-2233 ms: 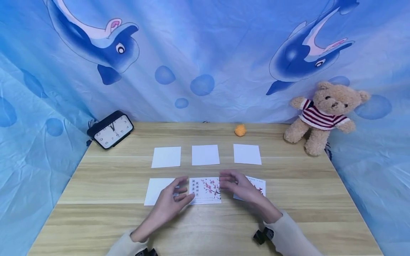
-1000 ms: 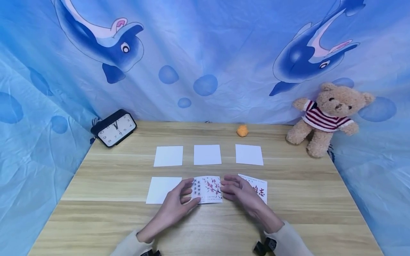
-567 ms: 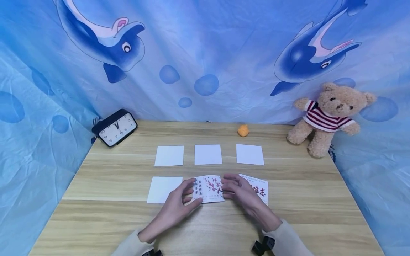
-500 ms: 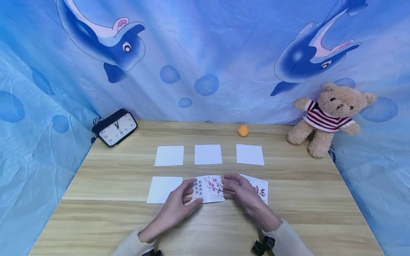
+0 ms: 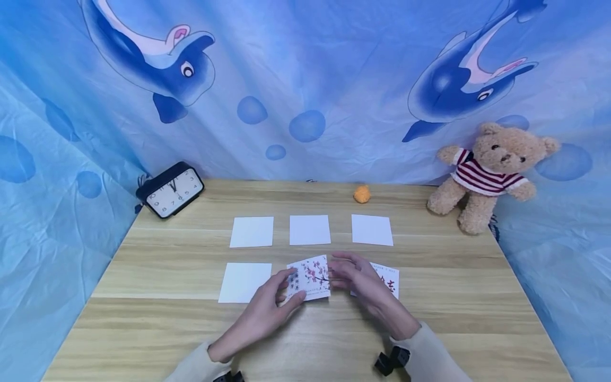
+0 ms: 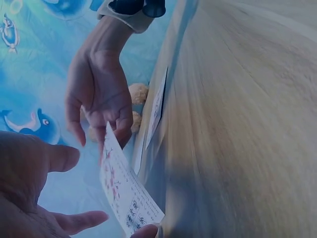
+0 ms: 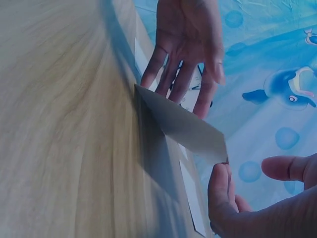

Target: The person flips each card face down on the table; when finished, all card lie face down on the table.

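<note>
A white card [image 5: 312, 278] printed with pink blossoms and dark characters is between my two hands, tilted, with its right side raised off the table. My left hand [image 5: 264, 307] is at its left edge, fingers spread and thumb apart from them. In the left wrist view one fingertip [image 6: 147, 231] touches the card's corner. My right hand [image 5: 369, 289] is at the right edge; in the right wrist view a fingertip [image 7: 220, 171] meets a corner, thumb held away. The card's pale back [image 7: 190, 129] faces that camera. Partly behind my right hand lies another printed card [image 5: 389, 278] with red characters.
Blank white cards lie in a back row, among them a left one [image 5: 252, 232], a middle one [image 5: 310, 229] and a right one [image 5: 372, 229]. Another blank card [image 5: 244, 284] is beside my left hand. A clock [image 5: 174, 192], orange lump [image 5: 361, 194] and teddy bear [image 5: 491, 175] stand further back.
The blossom card, flat on the table at first, bowed slightly between my hands, and now its right side has lifted. My right hand has risen a little with it.
</note>
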`<state>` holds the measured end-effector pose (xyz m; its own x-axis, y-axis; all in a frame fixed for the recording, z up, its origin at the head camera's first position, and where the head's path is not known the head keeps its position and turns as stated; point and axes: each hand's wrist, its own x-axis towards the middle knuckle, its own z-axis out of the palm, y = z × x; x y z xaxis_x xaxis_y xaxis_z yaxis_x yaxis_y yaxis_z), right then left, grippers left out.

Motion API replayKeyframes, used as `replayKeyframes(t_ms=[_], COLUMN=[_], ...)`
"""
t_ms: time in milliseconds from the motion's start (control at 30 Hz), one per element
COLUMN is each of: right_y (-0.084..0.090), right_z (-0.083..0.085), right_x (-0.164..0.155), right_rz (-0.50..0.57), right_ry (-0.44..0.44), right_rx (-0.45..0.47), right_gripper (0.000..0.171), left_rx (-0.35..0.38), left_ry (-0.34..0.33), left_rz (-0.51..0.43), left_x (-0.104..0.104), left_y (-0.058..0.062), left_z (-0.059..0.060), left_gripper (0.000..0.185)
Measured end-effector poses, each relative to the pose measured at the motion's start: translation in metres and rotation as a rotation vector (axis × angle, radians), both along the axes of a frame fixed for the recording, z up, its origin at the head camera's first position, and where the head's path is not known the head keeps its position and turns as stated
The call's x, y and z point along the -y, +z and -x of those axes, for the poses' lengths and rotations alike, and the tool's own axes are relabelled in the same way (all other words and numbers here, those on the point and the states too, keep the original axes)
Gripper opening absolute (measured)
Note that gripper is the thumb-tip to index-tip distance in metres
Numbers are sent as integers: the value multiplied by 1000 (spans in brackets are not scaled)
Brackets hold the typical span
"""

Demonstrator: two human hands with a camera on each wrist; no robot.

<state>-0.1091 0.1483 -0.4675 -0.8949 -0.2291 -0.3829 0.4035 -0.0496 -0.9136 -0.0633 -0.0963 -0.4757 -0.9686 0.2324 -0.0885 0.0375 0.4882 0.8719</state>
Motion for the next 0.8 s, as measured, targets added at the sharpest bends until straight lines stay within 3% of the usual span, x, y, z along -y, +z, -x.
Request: replayKeyframes(t_ms=[233, 467, 800], right_y=[2, -1, -7], right_z=[0, 1, -3], right_x=[9, 20, 32], right_rz=[29, 45, 42], right_ry=[60, 93, 140], right_rx=[-15, -14, -75], right_gripper=[53, 47, 50], left_rx=[35, 21, 53], left_ry=[-16, -44, -58], left_rz=[-5, -33, -231], left_x=[-2, -5, -7], left_y=[4, 5, 8], left_z=[-1, -2, 0], left_gripper=[57, 52, 46])
